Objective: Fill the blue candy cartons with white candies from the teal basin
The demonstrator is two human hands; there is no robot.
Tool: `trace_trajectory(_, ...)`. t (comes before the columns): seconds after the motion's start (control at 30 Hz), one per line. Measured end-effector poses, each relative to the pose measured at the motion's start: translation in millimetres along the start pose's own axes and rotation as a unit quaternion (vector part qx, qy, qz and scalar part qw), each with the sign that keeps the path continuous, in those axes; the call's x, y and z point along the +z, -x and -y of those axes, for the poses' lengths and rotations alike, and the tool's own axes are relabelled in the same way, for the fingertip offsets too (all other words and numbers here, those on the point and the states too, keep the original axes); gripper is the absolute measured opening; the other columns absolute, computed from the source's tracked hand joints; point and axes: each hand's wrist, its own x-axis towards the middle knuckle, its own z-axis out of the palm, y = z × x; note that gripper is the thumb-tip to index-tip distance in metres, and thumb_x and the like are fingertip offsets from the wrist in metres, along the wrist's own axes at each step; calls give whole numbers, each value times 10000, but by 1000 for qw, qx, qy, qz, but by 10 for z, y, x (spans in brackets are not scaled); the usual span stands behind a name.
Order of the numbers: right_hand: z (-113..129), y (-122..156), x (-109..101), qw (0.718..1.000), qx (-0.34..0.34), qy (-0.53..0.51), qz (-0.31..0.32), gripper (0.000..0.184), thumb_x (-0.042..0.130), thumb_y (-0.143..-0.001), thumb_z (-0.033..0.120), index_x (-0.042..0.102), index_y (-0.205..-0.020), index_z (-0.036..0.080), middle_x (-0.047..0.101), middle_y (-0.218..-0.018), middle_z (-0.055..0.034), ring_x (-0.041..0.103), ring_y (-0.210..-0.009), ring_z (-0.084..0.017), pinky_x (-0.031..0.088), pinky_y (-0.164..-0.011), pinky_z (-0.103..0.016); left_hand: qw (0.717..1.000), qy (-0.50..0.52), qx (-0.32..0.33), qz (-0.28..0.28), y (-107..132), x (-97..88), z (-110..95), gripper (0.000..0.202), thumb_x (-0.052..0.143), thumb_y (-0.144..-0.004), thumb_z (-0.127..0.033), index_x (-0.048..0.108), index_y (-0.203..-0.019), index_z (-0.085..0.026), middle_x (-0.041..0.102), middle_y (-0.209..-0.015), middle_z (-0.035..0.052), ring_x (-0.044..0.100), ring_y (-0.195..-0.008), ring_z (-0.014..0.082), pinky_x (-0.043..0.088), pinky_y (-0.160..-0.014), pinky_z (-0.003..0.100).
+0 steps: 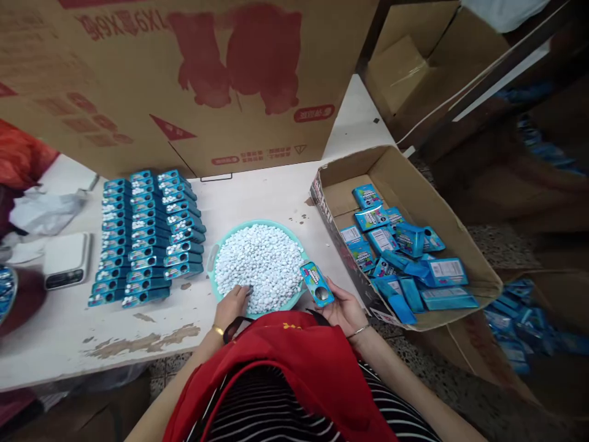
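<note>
Carefully, my right hand [344, 311] clamps the blue pack [315, 281] beside the basin [213, 258]; my left hand [231, 307] rests in the white pellets [262, 261], its grip unclear.
I should keep the pack close, so strays land inside.

Blue packet [316, 282] tilts beside loose white pellets [262, 261]

I'm in what looks like a packing workshop: rows of blue packs [149, 236] at the frame's left, a basin [292, 301] of white pellets [271, 261] mid-frame, a cardboard tray [427, 190] of more packs [383, 239] at right.
</note>
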Motion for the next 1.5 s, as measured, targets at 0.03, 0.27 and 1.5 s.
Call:
trace_trajectory(0.03, -23, -15, -22, 1000, -10, -2, -16, 115, 616, -819, 214, 660, -925, 202, 731, -767, -10, 677, -689, -156, 577, -649, -287, 1000, 5, 2, -13, -86, 51, -49, 275, 397, -913, -251, 555, -1137, -226, 601, -1085, 66, 598, -987, 190, 467, -773, 265)
trace_trajectory(0.27, -39, -229, -173, 984, -75, -15, -162, 196, 644, -797, 177, 646, -992, 191, 728, -707, -20, 651, -552, -142, 510, -439, -211, 996, 60, 36, -55, -292, 171, -50, 286, 459, -846, -168, 543, -1119, -191, 603, -1133, 86, 594, -1021, 195, 478, -860, 305)
trace_trajectory(1.5, -193, -461, 285, 994, -79, 60, -53, 127, 667, -780, 234, 619, -890, 191, 715, -760, 3, 623, -565, -105, 492, -404, -168, 967, -154, 202, -2, 206, -1780, -915, 154, 438, -834, -103, 566, -823, -187, 568, -750, 45, 580, -645, 182, 442, -608, 304)
